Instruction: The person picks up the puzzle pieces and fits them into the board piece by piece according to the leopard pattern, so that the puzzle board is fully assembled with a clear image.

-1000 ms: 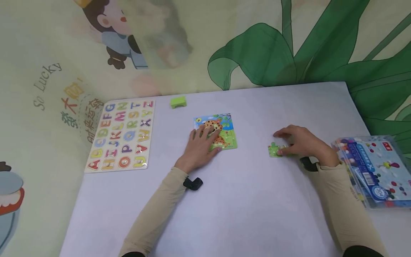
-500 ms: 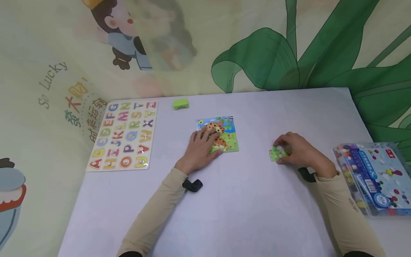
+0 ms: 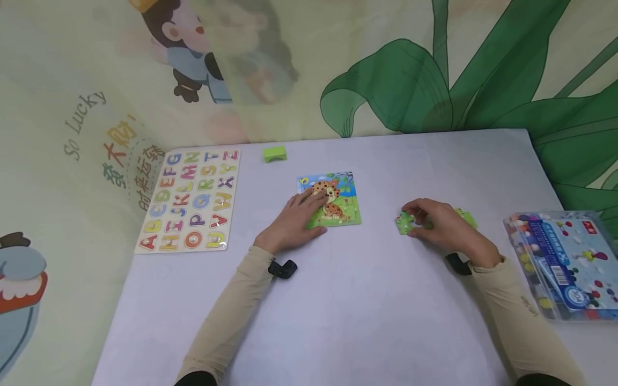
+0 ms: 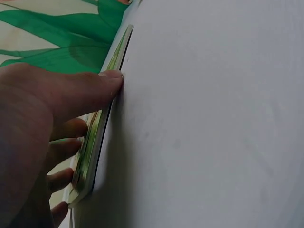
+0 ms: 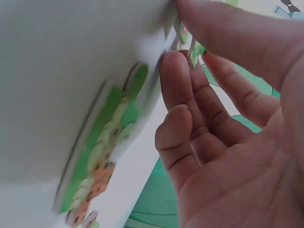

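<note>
On the white table lies a square jigsaw puzzle (image 3: 340, 206) with a spotted leopard cub picture. My left hand (image 3: 293, 221) rests on its left part with relaxed fingers. In the left wrist view, the thumb (image 4: 109, 83) touches the puzzle's edge. Farther right, my right hand (image 3: 446, 228) pinches a green jigsaw piece (image 3: 404, 223) between thumb and fingers, low over the table. A second green jigsaw piece (image 3: 466, 216) lies just beyond that hand, partly hidden. The right wrist view shows this loose piece (image 5: 97, 147) with orange spotted parts.
At the left stands out an alphabet board (image 3: 190, 201) with coloured letters. A light green arch block (image 3: 274, 154) sits near the back edge. A clear plastic box (image 3: 565, 265) of coloured beads lies at the right. A printed wall covering (image 3: 386, 86) rises behind the table.
My right hand has closed its fingertips on the green jigsaw piece and moved it slightly left, uncovering the other piece. The left hand has slid a little left, showing more of the leopard.
</note>
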Available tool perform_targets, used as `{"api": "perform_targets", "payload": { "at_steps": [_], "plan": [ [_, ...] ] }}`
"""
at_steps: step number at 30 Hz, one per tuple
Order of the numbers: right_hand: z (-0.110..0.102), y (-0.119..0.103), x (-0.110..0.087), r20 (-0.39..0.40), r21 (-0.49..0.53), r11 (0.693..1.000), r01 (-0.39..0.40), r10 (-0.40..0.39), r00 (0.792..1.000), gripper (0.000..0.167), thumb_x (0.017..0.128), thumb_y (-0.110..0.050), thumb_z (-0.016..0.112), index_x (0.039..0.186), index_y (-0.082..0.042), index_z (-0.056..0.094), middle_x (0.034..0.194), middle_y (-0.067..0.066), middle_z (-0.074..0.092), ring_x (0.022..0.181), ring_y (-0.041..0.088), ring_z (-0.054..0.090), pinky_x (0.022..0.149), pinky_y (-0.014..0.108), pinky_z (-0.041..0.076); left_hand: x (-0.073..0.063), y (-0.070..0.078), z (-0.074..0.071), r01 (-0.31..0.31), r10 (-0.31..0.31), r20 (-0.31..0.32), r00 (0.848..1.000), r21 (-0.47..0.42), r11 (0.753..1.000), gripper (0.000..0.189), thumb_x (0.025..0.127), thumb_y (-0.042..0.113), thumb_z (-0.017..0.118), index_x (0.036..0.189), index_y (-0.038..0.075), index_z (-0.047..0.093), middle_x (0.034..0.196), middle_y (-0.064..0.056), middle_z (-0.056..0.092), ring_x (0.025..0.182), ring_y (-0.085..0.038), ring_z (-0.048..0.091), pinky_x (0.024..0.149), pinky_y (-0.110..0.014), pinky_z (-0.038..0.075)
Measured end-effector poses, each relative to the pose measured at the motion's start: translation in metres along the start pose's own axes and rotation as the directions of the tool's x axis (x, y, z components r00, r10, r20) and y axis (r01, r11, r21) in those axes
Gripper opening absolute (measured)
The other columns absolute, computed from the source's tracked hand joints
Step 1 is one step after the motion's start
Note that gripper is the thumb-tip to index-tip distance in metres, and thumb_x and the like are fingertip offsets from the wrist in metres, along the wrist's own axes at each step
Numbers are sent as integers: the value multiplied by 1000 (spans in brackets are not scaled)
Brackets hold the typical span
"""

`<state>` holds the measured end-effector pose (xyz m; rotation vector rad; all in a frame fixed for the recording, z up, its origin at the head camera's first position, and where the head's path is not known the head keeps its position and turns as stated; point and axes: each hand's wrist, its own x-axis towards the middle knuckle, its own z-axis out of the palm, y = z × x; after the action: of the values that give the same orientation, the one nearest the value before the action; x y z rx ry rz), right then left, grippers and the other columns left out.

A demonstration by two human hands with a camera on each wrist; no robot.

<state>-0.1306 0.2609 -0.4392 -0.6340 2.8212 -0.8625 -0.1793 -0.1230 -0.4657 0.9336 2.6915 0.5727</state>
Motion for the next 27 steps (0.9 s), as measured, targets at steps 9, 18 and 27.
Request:
{"api": "perform_targets", "payload": {
  "at_steps": [9, 18, 27],
  "plan": [
    [8, -10, 14, 88, 51, 999, 10, -14, 996, 51, 85, 3, 86, 133, 1, 68, 120, 13, 68, 94, 18, 63, 76, 26, 53, 0, -9, 2, 1, -4, -42, 999, -75, 997, 83, 100, 45, 72, 166, 11, 35, 178, -6, 21, 164, -30, 22, 133, -51, 20],
    [10, -12, 15, 109, 84, 995, -49, 40, 993, 57, 79, 5, 89, 132, -3, 70, 109, 6, 68, 91, 18, 63, 70, 23, 51, 3, -10, 3, 13, -22, -77, 997, -115, 993, 88, 98, 45, 75, 165, 7, 33, 178, -12, 14, 165, -34, 13, 134, -51, 16],
    [14, -14, 28, 15, 189, 982, 2, -5, 1000, 57, 79, -5, 93, 131, -7, 71, 113, 6, 74, 86, 19, 65, 67, 21, 49, -8, -25, -10, 35, -39, -35, 999, -120, 992, 95, 95, 42, 79, 168, 8, 28, 177, -10, 20, 167, -32, 9, 135, -50, 16]
  ]
}}
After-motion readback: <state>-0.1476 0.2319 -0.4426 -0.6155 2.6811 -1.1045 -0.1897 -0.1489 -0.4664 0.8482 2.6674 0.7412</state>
